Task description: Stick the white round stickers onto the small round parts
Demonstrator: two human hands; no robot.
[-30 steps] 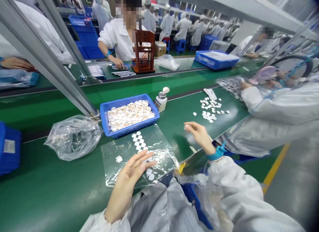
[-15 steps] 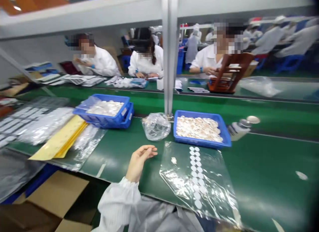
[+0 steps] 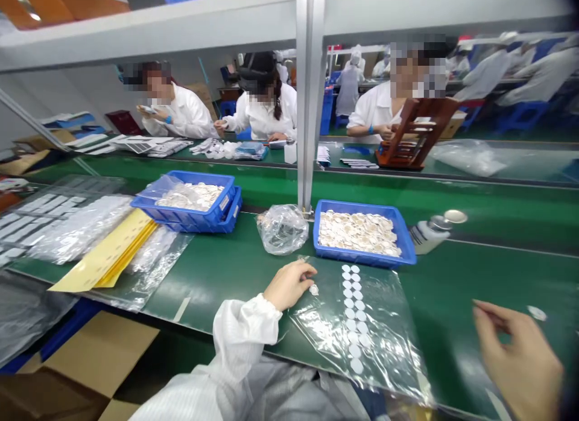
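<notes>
My left hand (image 3: 289, 283) is over the left edge of a clear plastic sheet (image 3: 393, 324), its fingers curled and a little apart beside a small whitish round piece (image 3: 313, 290). Nothing shows between those fingers. Two columns of white round discs (image 3: 353, 314) lie on the sheet. At the right, my right hand (image 3: 515, 348) is above the green table with thumb and forefinger tips pressed together; whatever they hold, if anything, is too small to make out. Another white piece (image 3: 537, 313) lies just beyond that hand.
A blue tray (image 3: 366, 258) full of round pieces stands behind the sheet, with a white bottle (image 3: 427, 235) to its right. Left of it are a crumpled clear bag (image 3: 283, 229), stacked blue trays (image 3: 181, 215) and yellow sheets (image 3: 104, 258). Co-workers sit across the bench.
My left hand has moved right, to the small piece on the sheet. My right hand has come into view at the right. A co-worker opposite has raised one hand.
</notes>
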